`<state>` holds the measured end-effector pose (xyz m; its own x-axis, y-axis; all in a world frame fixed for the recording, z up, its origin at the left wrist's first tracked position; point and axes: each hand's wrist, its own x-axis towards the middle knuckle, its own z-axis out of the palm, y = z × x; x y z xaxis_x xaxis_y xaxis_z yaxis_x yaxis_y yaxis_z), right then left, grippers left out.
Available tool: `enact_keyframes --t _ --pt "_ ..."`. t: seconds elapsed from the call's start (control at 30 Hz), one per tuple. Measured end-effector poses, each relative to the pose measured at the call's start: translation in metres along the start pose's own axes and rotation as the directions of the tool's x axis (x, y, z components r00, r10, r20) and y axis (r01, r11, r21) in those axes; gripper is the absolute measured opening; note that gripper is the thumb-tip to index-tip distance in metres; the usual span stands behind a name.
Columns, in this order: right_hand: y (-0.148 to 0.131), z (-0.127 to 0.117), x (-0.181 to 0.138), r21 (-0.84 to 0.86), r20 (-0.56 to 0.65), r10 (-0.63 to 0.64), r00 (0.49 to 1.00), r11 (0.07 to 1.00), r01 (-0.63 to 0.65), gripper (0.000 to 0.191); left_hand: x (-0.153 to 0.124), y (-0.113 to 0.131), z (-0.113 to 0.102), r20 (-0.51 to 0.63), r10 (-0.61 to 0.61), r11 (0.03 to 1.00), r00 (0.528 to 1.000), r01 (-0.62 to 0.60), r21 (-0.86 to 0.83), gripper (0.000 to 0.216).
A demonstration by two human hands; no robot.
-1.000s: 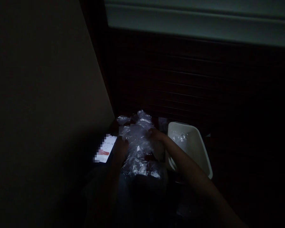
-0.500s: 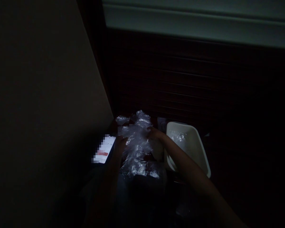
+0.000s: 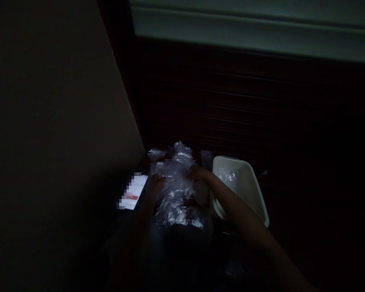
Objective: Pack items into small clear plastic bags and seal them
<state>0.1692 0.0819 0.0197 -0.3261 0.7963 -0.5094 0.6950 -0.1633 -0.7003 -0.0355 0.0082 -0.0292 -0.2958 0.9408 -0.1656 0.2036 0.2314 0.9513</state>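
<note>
In the dim light a clear plastic bag (image 3: 176,172) stretches between my two hands. My left hand (image 3: 157,182) is at its left edge, with the fingers closed on the film. On the opposite side, my right hand (image 3: 196,172) pinches the bag's right edge, though the dark blurs the fingertips. More crumpled clear plastic (image 3: 178,213) lies below the hands, and another shiny bunch (image 3: 183,151) sits just beyond them. Left of my left hand glows a phone (image 3: 135,192) with its screen lit.
To the right stands a white plastic basin (image 3: 263,202) with some clear plastic (image 3: 229,175) inside; my right forearm crosses its near left side. A pale wall (image 3: 63,101) rises at the left. Dark slatted panelling (image 3: 231,97) closes off the back.
Both hands keep nearly the same place, with only slight finger movement. The film between them has shifted a little. The basin and the phone stay where they were.
</note>
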Motion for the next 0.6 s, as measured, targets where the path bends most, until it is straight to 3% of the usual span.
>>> enact_keyframes --t 0.1,0.17,0.27,0.43,0.6 --pt "-0.002 0.002 0.0 -0.047 0.047 0.038 0.998 0.998 -0.036 0.016 0.0 -0.003 0.0 0.05 0.014 0.999 0.999 -0.012 -0.05 0.019" --pt "-0.004 0.002 -0.001 -0.06 0.062 0.012 0.998 0.998 -0.008 0.009 0.001 -0.006 0.0 0.074 0.046 0.997 0.996 -0.041 -0.073 0.021" --pt "-0.008 0.002 0.0 -0.049 0.051 -0.027 0.998 0.998 0.03 0.011 0.003 -0.006 0.001 0.077 0.059 0.998 0.995 -0.057 -0.028 0.023" --pt "-0.009 0.003 0.003 0.014 -0.011 -0.027 1.0 1.0 0.028 0.014 0.003 0.003 0.001 -0.046 0.087 0.995 0.995 -0.086 0.041 0.017" --pt "-0.011 0.003 -0.004 0.256 -0.079 -0.011 0.997 0.966 0.031 0.023 0.0 0.007 -0.002 -0.044 0.024 0.993 0.999 -0.029 -0.116 0.028"
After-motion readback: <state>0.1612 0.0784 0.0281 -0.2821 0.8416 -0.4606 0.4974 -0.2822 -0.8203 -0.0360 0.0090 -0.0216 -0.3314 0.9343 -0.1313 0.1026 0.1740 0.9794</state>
